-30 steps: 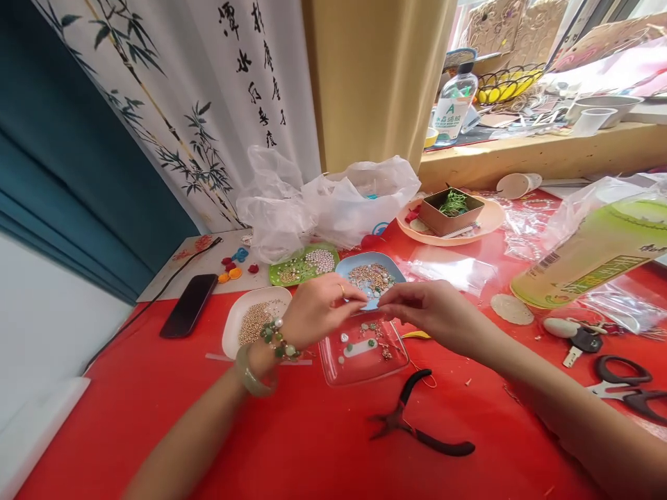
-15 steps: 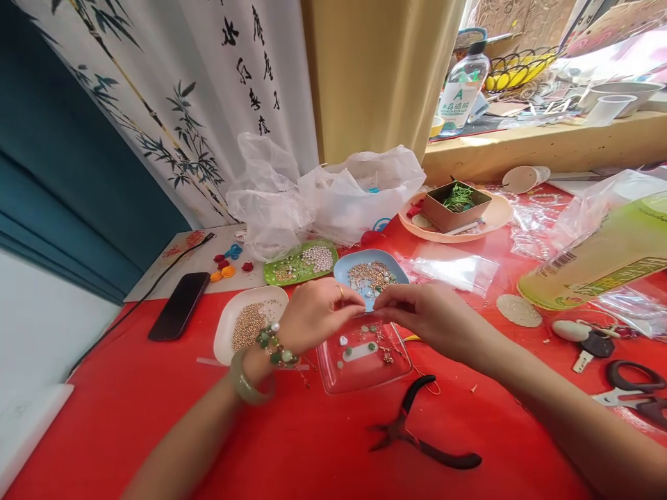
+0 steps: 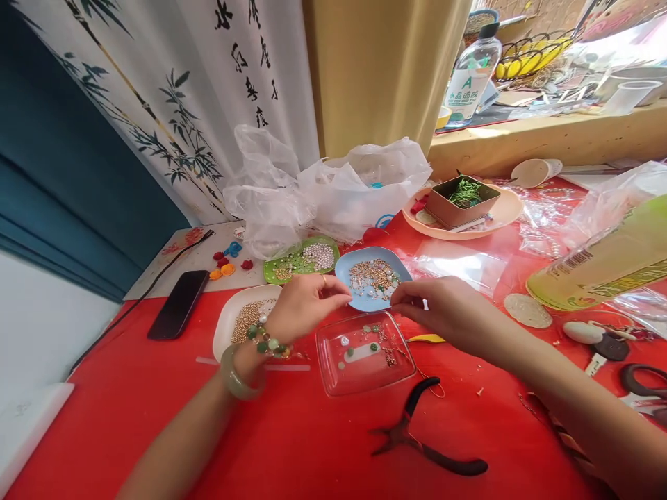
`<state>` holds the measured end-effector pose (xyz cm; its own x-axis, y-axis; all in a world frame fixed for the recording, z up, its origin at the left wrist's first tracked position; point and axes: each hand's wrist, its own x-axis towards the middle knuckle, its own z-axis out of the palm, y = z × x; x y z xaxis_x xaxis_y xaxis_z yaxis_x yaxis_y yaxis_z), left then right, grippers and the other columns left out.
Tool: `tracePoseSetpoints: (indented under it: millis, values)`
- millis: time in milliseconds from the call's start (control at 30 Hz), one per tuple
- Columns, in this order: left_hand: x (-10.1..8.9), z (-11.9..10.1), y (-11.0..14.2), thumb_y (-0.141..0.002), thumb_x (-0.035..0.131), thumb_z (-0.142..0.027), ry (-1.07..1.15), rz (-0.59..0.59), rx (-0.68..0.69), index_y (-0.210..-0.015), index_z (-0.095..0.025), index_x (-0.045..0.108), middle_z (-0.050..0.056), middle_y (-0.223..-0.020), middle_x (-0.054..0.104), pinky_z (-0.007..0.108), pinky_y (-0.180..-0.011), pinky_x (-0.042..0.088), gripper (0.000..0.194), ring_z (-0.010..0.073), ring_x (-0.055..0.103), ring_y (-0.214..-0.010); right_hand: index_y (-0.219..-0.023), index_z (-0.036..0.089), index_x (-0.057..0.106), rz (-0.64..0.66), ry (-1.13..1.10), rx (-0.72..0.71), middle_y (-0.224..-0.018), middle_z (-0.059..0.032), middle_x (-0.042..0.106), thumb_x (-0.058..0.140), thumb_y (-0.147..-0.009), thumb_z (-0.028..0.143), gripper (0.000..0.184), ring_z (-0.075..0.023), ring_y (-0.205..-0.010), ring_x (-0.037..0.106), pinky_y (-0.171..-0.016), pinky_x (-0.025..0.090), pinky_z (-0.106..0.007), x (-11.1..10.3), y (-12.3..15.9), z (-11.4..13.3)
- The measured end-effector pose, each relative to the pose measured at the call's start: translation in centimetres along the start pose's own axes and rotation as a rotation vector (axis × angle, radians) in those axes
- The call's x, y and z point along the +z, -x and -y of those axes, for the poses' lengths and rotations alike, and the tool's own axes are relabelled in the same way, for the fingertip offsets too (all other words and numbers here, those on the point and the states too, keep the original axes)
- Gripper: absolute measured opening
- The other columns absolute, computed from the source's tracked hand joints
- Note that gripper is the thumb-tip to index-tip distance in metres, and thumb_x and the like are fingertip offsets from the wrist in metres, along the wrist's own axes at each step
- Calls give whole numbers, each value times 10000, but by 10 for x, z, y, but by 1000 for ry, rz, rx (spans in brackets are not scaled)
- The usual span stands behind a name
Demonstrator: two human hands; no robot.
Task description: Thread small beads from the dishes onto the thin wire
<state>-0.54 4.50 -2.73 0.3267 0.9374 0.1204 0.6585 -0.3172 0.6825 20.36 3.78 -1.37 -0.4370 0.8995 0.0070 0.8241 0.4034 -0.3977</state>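
My left hand is pinched shut just left of the blue dish of small gold and pearl findings; what it holds is too small to make out. My right hand is pinched at the dish's right edge, also on something tiny. Both hover above the clear plastic tray holding green and white beads. A white dish of gold beads lies under my left wrist, which wears a jade bangle and a bead bracelet. A green tray of pearls sits behind.
Black pliers lie on the red tablecloth in front. A phone rests at the left, scissors and keys at the right. Plastic bags, a tin on a peach plate and a green bottle crowd the back.
My two hands, pinched together over the blue dish before, have drawn apart sideways. The view has shifted slightly.
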Motion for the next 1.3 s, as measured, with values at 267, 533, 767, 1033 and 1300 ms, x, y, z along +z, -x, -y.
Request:
tracePoseSetpoints:
  millis: [267,533,767,1033,1300]
  values:
    - [18,-6,5,-729,577,-263,-31,57,69,-769,-215,681,10,-713,663,251,-578,450,122,137,578,-653,-828,166,637,-137,138,-250,-692,-53,632,426,-850,308,255,-168,-705,555,-558,370,-257,14,5,13]
    - [19,-9,6,-722,586,-247,1,72,58,-758,-201,677,11,-721,659,248,-576,449,108,135,573,-653,-963,189,606,-111,59,-134,-764,-54,646,498,-797,353,257,-162,-672,588,-539,386,-248,19,3,15]
    - [20,-3,7,-728,577,-281,3,42,15,-755,-204,676,12,-708,662,261,-577,462,129,139,580,-637,-883,196,635,-80,86,-138,-657,-23,646,478,-812,272,188,-147,-578,580,-484,327,-236,18,3,12]
    - [18,-2,6,-724,586,-262,14,42,6,-729,-198,666,4,-699,663,255,-567,447,102,133,570,-620,-741,187,629,-84,34,-168,-679,-21,634,410,-817,199,232,-125,-593,549,-512,335,-227,16,2,7]
    - [29,-6,10,-741,585,-234,-314,226,191,-777,-237,677,7,-756,657,269,-582,406,99,169,548,-764,-756,183,595,-134,-65,71,-620,-10,612,427,-776,207,171,-123,-548,517,-490,331,-221,3,-1,1]
